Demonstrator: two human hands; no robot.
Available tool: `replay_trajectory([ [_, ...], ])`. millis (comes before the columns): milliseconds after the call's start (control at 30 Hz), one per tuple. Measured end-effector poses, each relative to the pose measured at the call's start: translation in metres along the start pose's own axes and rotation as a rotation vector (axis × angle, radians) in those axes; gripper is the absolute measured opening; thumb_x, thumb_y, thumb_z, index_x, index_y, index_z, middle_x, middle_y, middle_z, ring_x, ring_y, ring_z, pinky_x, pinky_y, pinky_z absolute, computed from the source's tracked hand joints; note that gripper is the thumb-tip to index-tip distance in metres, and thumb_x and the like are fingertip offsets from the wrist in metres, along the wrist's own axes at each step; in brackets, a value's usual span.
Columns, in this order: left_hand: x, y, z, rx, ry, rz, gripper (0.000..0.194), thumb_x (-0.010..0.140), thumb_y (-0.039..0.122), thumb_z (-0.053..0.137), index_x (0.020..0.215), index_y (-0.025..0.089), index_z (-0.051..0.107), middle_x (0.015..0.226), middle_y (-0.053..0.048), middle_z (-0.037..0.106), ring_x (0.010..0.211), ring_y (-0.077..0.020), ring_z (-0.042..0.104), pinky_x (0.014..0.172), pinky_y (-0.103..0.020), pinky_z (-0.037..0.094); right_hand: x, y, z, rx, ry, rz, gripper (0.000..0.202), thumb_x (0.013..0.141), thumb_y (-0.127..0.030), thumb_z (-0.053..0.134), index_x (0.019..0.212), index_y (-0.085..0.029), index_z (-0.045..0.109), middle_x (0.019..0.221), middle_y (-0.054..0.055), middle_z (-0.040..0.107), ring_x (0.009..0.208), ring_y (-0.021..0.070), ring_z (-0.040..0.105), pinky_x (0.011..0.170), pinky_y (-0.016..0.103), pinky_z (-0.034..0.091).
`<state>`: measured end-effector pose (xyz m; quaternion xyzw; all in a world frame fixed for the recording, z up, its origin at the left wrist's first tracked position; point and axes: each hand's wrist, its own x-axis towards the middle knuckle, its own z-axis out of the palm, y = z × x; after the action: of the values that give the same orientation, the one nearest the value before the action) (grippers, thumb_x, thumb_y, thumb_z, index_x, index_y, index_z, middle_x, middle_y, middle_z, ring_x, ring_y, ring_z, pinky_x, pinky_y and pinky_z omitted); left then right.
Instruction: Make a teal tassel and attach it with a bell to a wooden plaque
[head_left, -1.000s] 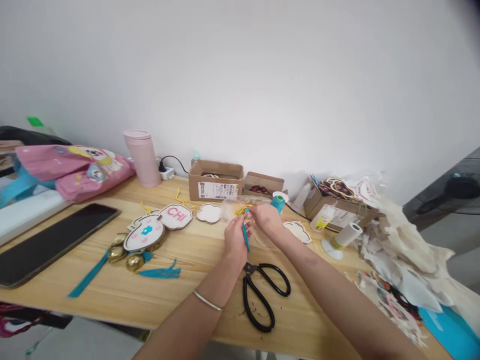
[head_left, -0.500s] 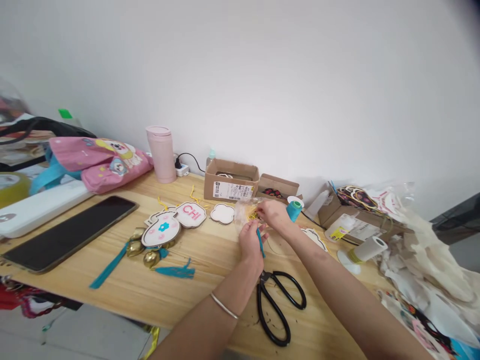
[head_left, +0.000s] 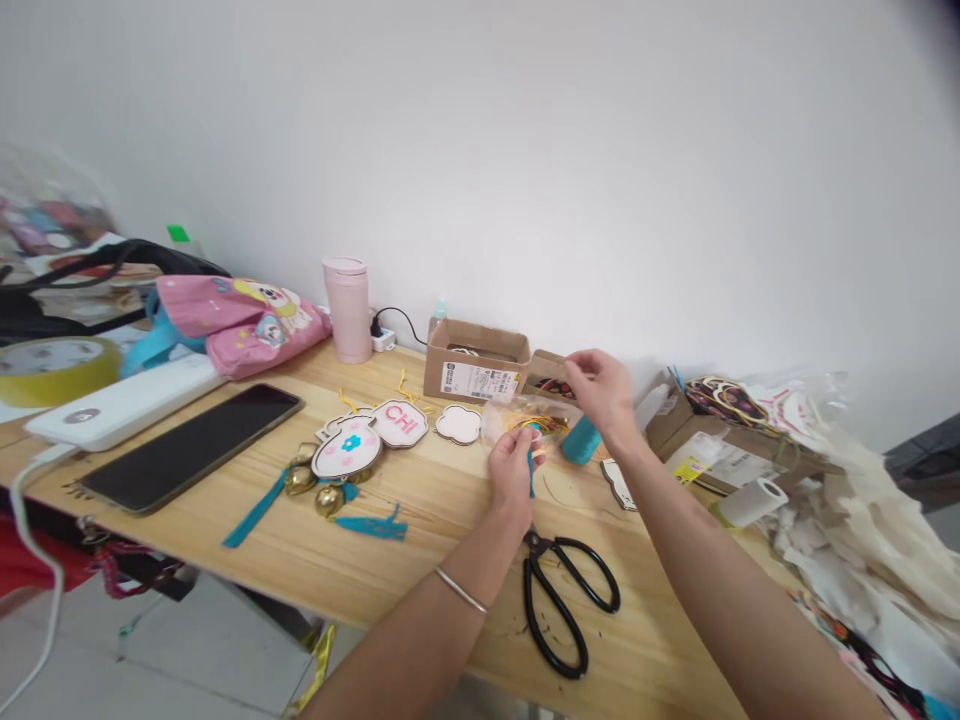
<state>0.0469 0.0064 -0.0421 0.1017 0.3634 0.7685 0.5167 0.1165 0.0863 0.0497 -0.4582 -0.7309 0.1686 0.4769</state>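
My left hand [head_left: 516, 462] is closed around a teal tassel [head_left: 532, 478], whose strands hang below the fingers. Raised above the table to its right, my right hand [head_left: 606, 392] has thumb and forefinger pinched together; anything between them is too fine to make out. Just behind my left hand lies a clear plastic bag [head_left: 495, 420] with yellow cord [head_left: 551, 424] in it. A cone of teal thread [head_left: 581, 441] stands tilted below my right hand. Black-handled scissors [head_left: 574, 660] lie in front of my left hand, their blades partly hidden.
Left of my hands are embroidered plaques [head_left: 399, 424], brass bells [head_left: 328, 500] and another teal tassel [head_left: 373, 524]. A phone [head_left: 191, 445], power bank [head_left: 127, 402] and pink tumbler [head_left: 349, 312] are farther left. Cardboard boxes [head_left: 474, 376] stand along the wall; cream cloth [head_left: 855, 500] is heaped right.
My right hand has risen away from my left hand and the plastic bag, up and to the right. My left hand still holds the tassel. The camera view has shifted slightly left.
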Motion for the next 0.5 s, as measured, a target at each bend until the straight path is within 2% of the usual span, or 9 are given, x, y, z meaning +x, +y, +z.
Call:
replay_trajectory([
  [67, 0.0, 0.001, 0.001, 0.007, -0.024, 0.046, 0.009, 0.066, 0.021, 0.062, 0.071, 0.013, 0.062, 0.07, -0.002, 0.059, 0.066, -0.0079, 0.055, 0.063, -0.019, 0.044, -0.011, -0.004, -0.004, 0.257, 0.035, 0.06, 0.02, 0.072, -0.034, 0.045, 0.08, -0.017, 0.053, 0.076, 0.004, 0.063, 0.068, 0.0127, 0.058, 0.061, 0.025, 0.045],
  [233, -0.006, 0.001, 0.005, 0.151, -0.211, 0.274, 0.009, 0.062, 0.013, 0.065, 0.07, 0.017, 0.067, 0.1, -0.006, 0.059, 0.099, -0.0158, 0.052, 0.083, -0.024, 0.041, -0.076, 0.012, 0.0, 0.472, -0.151, 0.281, 0.023, 0.072, -0.043, 0.047, 0.075, -0.02, 0.047, 0.073, 0.001, 0.056, 0.067, 0.0134, 0.054, 0.059, 0.026, 0.046],
  [333, -0.017, 0.003, 0.01, 0.296, -0.286, 0.317, 0.01, 0.059, 0.01, 0.066, 0.062, 0.019, 0.067, 0.091, -0.009, 0.061, 0.1, -0.0196, 0.052, 0.084, -0.029, 0.041, -0.108, 0.022, 0.001, 0.7, -0.109, 0.414, 0.024, 0.076, -0.044, 0.045, 0.073, -0.021, 0.044, 0.066, -0.003, 0.048, 0.055, 0.0096, 0.047, 0.049, 0.021, 0.041],
  [433, -0.035, 0.019, 0.019, 0.477, -0.39, 0.332, 0.015, 0.057, 0.005, 0.065, 0.055, 0.02, 0.066, 0.078, -0.008, 0.064, 0.09, -0.0192, 0.056, 0.087, -0.033, 0.038, -0.12, 0.025, -0.004, 0.86, -0.093, 0.5, 0.026, 0.073, -0.041, 0.053, 0.067, -0.02, 0.04, 0.051, -0.009, 0.031, 0.039, 0.0041, 0.028, 0.036, 0.015, 0.025],
  [467, -0.043, 0.028, 0.022, 0.511, -0.399, 0.278, 0.018, 0.052, 0.002, 0.067, 0.052, 0.02, 0.065, 0.073, -0.007, 0.065, 0.086, -0.019, 0.057, 0.086, -0.033, 0.039, -0.121, 0.026, -0.006, 0.868, -0.101, 0.527, 0.028, 0.072, -0.042, 0.055, 0.067, -0.02, 0.039, 0.049, -0.01, 0.026, 0.036, 0.0032, 0.022, 0.034, 0.015, 0.02],
  [500, -0.05, 0.039, 0.025, 0.503, -0.353, 0.203, 0.021, 0.048, -0.002, 0.067, 0.049, 0.018, 0.064, 0.068, -0.007, 0.065, 0.082, -0.0192, 0.059, 0.081, -0.032, 0.041, -0.122, 0.028, -0.008, 0.854, -0.109, 0.547, 0.029, 0.07, -0.043, 0.056, 0.067, -0.02, 0.04, 0.047, -0.011, 0.022, 0.035, 0.0028, 0.018, 0.033, 0.015, 0.016],
])
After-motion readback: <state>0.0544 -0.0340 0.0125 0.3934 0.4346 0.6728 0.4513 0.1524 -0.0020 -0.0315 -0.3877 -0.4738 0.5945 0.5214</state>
